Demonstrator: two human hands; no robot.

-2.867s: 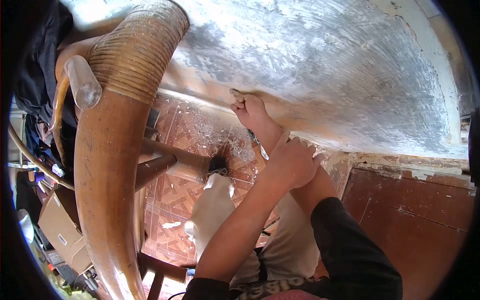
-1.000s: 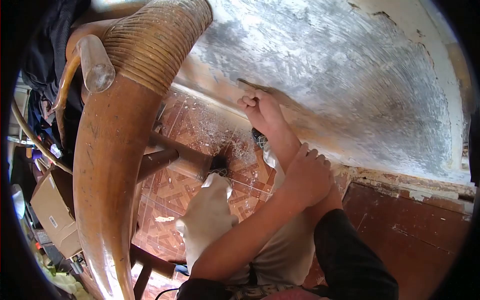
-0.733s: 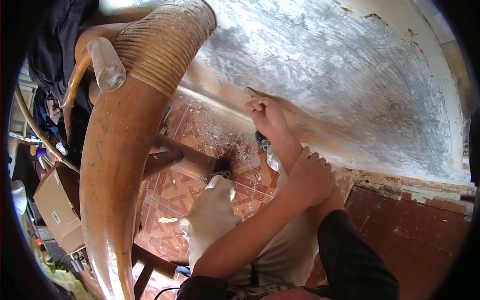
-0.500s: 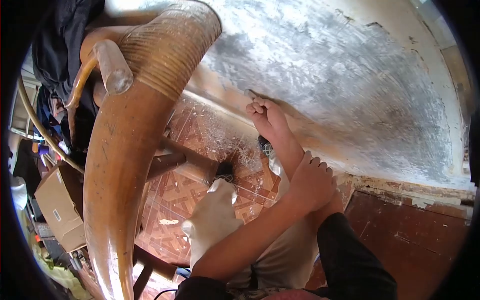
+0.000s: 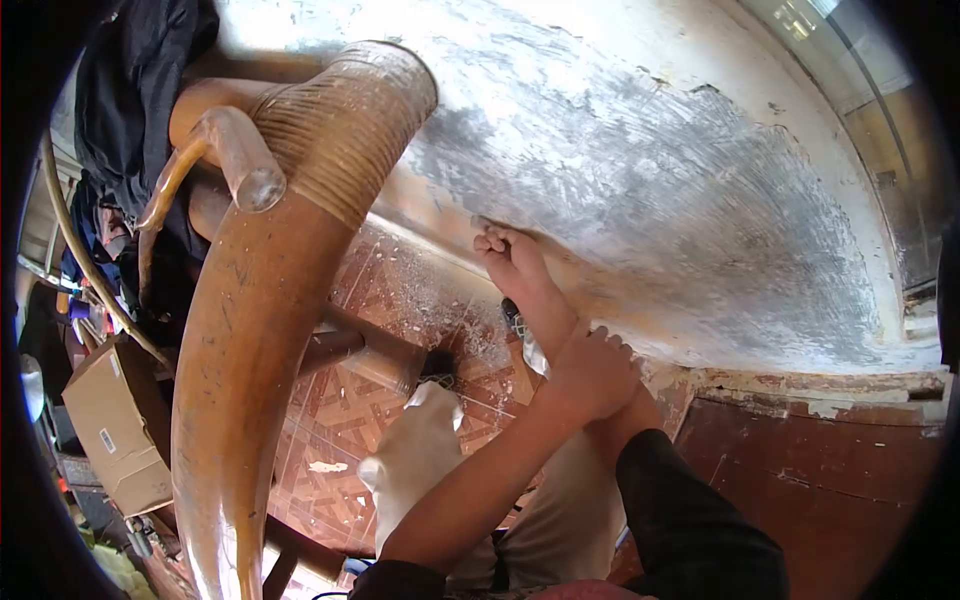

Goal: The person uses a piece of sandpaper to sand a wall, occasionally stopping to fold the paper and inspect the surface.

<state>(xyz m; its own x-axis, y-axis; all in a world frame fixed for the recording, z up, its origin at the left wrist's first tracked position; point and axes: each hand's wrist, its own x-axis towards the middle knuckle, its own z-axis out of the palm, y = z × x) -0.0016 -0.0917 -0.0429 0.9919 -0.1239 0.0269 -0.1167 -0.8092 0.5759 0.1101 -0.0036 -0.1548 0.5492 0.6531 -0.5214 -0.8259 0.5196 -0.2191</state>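
Bare grey plaster, scraped and streaked, fills the wall above a band of orange-brown paint at its foot. The right hand is pressed against that band just above the floor line, fingers curled tight into a fist around a small scraping tool; only a short pale tip shows beyond the knuckles, touching the wall, and its handle is swallowed by the fist, so what kind of tool it is cannot be settled. The tip points up and to the left of the knuckles, and its long axis seems to run roughly along the wall's base line. The left hand is closed over the right forearm near the wrist, fingers wrapped around it, holding no tool. The right hand is therefore the one at the wall; the left sits well back from it. Below, the patterned floor tile is littered with pale flakes and dust, thickest just beside the wall. A knee in light trousers rises between the arms and a curved wooden chair arm with wound rattan binding, which blocks much of the left side. A cardboard box sits beyond it. A dark object near the right wrist is too small to identify.
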